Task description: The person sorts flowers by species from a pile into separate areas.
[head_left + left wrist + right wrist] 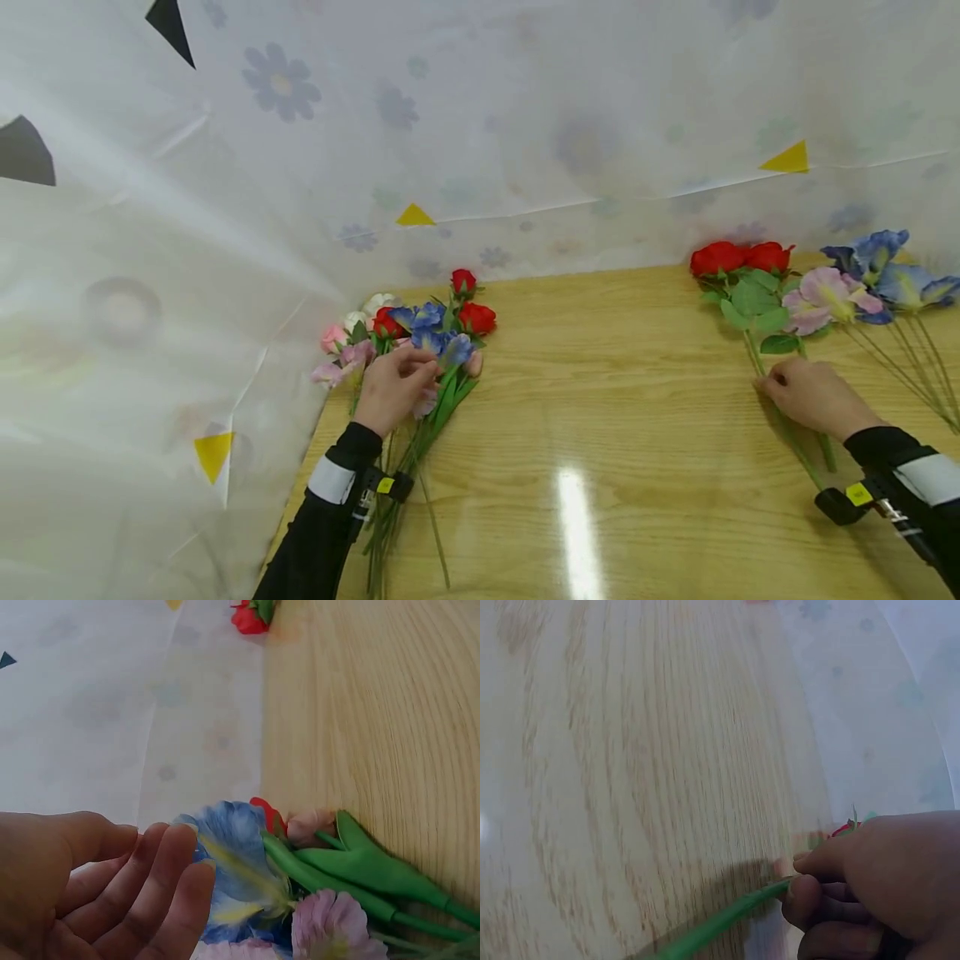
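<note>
On the right side of the table, my right hand (816,397) pinches the green stem (724,921) of a red rose (717,259) between thumb and forefinger. A second red rose (768,257) lies beside it, their leaves (752,302) overlapping. Over at the left, my left hand (393,390) is above a bunch of artificial flowers, its fingers loosely bent with nothing visible between them. Blue irises (238,859) are close to its fingertips. A pink-purple flower (334,926) and green tulip leaves (360,874) show beside them. The hand hides part of the bunch.
White roses (380,303), a pink rose (333,338) and more red roses (477,318) belong to the left bunch. Blue irises (877,258) and a pink iris (825,298) lie at the far right. A patterned sheet (525,125) hangs behind the wooden table (600,392).
</note>
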Tool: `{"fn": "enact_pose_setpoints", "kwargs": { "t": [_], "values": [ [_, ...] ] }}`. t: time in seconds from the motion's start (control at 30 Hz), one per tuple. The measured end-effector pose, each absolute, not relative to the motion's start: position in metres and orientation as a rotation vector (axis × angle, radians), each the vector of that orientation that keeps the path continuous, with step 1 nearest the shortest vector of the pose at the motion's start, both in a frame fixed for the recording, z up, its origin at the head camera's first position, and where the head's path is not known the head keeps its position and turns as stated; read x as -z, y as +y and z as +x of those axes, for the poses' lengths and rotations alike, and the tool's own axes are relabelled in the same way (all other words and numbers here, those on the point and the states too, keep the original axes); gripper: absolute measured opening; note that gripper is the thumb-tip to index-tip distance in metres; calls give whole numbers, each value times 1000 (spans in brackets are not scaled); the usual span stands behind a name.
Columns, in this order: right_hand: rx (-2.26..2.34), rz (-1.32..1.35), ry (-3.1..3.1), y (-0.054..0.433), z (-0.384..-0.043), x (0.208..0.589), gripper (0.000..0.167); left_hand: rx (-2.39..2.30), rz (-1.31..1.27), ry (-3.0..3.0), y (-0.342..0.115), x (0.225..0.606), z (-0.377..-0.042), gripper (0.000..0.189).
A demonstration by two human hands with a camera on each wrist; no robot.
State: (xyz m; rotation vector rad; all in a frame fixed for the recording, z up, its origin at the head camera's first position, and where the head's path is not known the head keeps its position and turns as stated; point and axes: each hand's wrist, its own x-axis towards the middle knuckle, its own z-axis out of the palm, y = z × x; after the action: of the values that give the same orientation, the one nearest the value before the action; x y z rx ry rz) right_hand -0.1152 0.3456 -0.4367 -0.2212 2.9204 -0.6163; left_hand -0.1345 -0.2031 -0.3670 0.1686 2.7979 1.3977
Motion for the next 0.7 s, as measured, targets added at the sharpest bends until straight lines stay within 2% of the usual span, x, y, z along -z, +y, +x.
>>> {"fn": "enact_pose_setpoints", "kwargs": {
  "t": [0.27,0.5,0.6,0.7],
  "values": [
    [600,-206,2952,342,-109,437,37,-765,97,3123,-208,378,-137,14],
    [581,-151,2928,340,-106,432,33,-355,89,3107,-215,387,-131,51],
    [574,-148,2933,338,-102,427,33,-186,77,3077,-214,389,-127,55],
    [576,-161,2962,335,-97,423,34,-83,64,3016,-210,389,-125,49]
  ]
}}
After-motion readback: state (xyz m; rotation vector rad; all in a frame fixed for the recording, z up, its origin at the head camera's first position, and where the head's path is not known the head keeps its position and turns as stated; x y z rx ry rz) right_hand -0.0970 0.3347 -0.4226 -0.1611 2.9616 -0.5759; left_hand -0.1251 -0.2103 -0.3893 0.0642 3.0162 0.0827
